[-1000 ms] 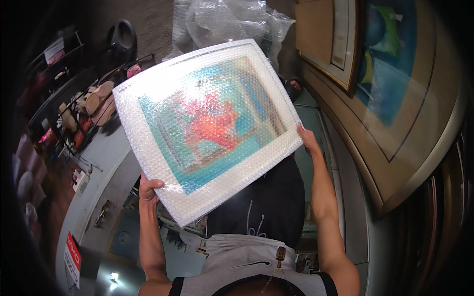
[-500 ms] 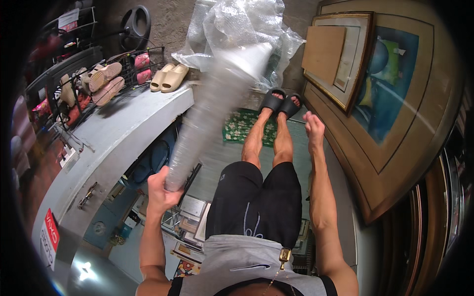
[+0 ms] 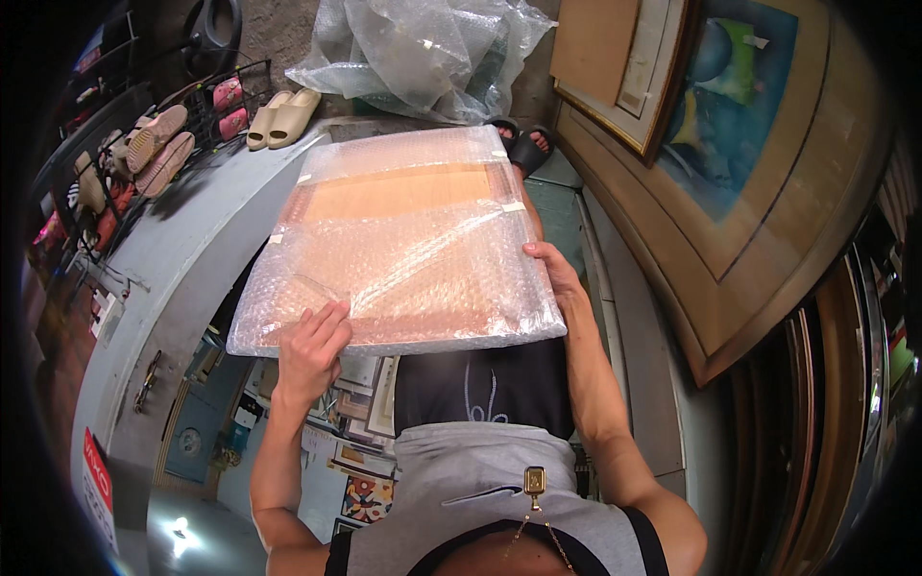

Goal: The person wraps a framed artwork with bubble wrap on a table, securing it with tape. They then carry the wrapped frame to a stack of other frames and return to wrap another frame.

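Note:
A flat rectangular package [image 3: 413, 259] wrapped in bubble wrap lies tilted in front of me, its brown board back showing through. Small pieces of pale tape stick to its sides. My left hand [image 3: 315, 346] grips the near edge left of the middle, with its fingers curled over the wrap. On the right edge, my right hand [image 3: 555, 271] has its thumb on top, and the other fingers are hidden beside or under the package. A diagonal fold of wrap runs across the face. The package hides most of my legs.
Loose bubble wrap [image 3: 413, 58] is heaped beyond my feet. Large framed pictures [image 3: 663, 269] lean along the right. On the left a grey ledge [image 3: 206, 216] carries beige slides [image 3: 283, 120] and a rack [image 3: 197, 125] of shoes. A steering wheel [image 3: 213, 38] stands behind it.
The package has swung from edge-on in my left hand to its broad face showing. My right hand, apart from it before, now holds its right edge.

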A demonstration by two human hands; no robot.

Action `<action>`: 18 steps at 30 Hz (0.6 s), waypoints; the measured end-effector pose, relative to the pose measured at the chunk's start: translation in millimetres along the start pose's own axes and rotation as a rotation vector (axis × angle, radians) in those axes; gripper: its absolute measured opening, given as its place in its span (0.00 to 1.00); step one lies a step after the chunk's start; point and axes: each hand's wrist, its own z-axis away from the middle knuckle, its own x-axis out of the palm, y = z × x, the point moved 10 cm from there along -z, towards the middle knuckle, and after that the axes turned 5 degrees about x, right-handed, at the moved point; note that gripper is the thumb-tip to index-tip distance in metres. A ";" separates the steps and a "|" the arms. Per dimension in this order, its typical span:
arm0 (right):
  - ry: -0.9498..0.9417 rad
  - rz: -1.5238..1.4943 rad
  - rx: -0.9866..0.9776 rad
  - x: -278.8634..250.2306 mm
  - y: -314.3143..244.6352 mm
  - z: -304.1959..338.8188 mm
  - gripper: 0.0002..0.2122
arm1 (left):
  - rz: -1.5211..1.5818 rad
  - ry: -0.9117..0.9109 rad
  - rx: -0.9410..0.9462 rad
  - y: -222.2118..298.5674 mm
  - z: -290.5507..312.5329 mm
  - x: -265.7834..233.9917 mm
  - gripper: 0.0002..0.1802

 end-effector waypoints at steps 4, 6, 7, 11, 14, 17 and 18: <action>0.007 -0.042 0.036 7.9 0.8 17.9 0.33 | 0.048 0.026 -0.026 8.8 7.5 -14.1 0.20; -0.074 0.046 -0.085 31.0 -20.0 33.3 0.34 | 0.033 0.091 -0.022 17.4 13.3 -34.4 0.23; -0.126 0.066 -0.136 45.0 -29.6 43.5 0.35 | 0.038 0.152 -0.015 22.8 17.0 -49.0 0.24; -0.161 0.179 -0.291 97.3 -81.0 74.6 0.36 | 0.030 0.346 -0.036 42.4 29.8 -105.0 0.25; -0.192 0.196 -0.379 144.1 -125.1 98.3 0.22 | 0.012 0.532 -0.057 53.6 31.4 -149.1 0.24; -0.185 0.332 -0.516 192.0 -181.3 133.6 0.15 | 0.046 0.669 -0.184 38.8 20.6 -184.9 0.21; -0.164 0.360 -0.564 205.2 -202.0 147.7 0.14 | 0.041 0.665 -0.263 26.5 13.7 -191.4 0.19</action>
